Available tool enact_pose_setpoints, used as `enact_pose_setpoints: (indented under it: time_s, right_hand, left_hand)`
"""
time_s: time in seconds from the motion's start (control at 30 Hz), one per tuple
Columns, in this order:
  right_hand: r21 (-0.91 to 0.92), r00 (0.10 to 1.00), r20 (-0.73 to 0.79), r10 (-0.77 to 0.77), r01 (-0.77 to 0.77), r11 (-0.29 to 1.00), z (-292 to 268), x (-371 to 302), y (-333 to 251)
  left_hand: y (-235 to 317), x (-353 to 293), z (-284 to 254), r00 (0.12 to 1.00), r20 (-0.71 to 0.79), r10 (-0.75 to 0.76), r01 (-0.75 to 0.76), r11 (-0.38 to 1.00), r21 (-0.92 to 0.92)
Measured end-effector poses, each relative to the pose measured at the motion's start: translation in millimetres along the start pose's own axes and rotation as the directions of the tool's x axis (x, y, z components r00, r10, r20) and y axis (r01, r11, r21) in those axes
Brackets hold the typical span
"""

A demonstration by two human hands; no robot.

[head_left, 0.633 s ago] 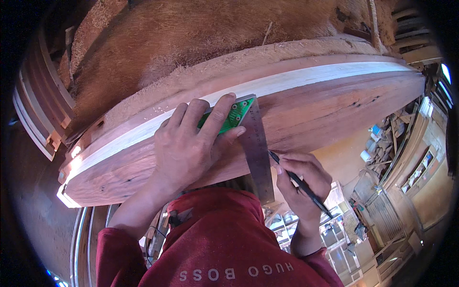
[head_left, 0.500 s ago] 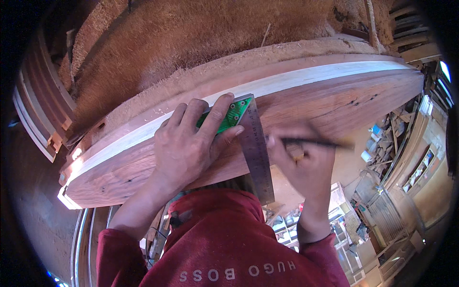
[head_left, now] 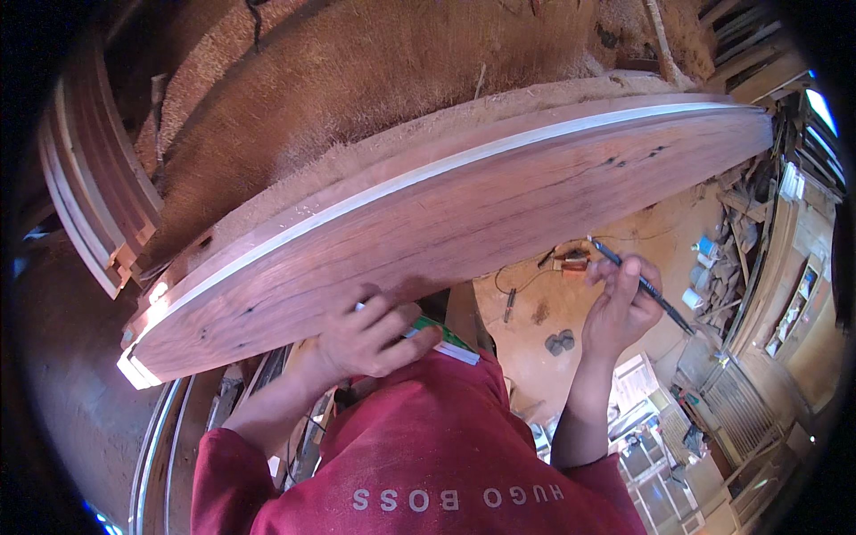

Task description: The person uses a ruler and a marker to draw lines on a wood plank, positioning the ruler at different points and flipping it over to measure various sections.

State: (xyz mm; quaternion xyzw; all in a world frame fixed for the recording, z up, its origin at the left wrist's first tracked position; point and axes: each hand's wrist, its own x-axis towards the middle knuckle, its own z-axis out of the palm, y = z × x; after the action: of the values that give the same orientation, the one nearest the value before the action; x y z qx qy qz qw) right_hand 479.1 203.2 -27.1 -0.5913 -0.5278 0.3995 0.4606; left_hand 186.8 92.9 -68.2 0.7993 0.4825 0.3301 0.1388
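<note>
My left hand [head_left: 366, 339] is closed round a try square [head_left: 456, 346] with a green handle. It is held at the near edge of the wooden board, close to my body; its blade is mostly out of sight. A dark pencil [head_left: 653, 296] sits between the fingers of my right hand [head_left: 617, 312], raised beyond the board's near right side and apart from it. The long reddish-brown board [head_left: 446, 214] has a pale strip along its far edge and some dark knots toward the right end.
Sawdust and shavings [head_left: 374, 80] cover the surface behind the board. Curved timber pieces [head_left: 102, 187] lean at the left. On the floor at the right are a corded tool [head_left: 571, 260], dark footwear [head_left: 560, 341] and scrap wood [head_left: 716, 276].
The try square has come off the board's face toward my body in my left hand. My right hand has moved right and away from the board, pencil still held.
</note>
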Motion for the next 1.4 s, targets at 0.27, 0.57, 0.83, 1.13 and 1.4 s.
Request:
enact_pose_setpoints:
  time_s: [0.27, 0.57, 0.83, 1.13, 1.4]
  right_hand:
    - [0.042, 0.975, 0.103, 0.198, -0.203, 0.978, -1.5, -17.4, 3.5]
    - [0.101, 0.871, 0.486, 0.076, -0.143, 0.985, 31.2, -60.6, 4.7]
    - [0.112, 0.898, 0.431, -0.085, 0.04, 0.993, 21.1, -46.7, 58.1]
    - [-0.185, 0.886, 0.395, -0.242, 0.334, 0.924, -13.2, 101.2, 48.0]
    - [-0.235, 0.706, 0.688, -0.166, 0.434, 0.87, -29.3, 130.8, 60.6]
  left_hand:
    - [73.1, -26.5, 12.2, 0.884, 0.367, -0.288, 0.233, 0.954, 0.188]
    - [85.5, -137.2, 17.5, 0.511, 0.416, -0.752, 0.767, 0.618, 0.175]
    - [104.9, -342.6, 16.0, 0.255, 0.075, -0.964, 0.925, 0.22, -0.31]
    - [128.3, -571.4, 54.3, -0.591, -0.149, -0.793, 0.418, -0.143, -0.897]
    - [160.5, -464.0, 96.2, -0.676, -0.008, -0.737, 0.336, -0.298, -0.893]
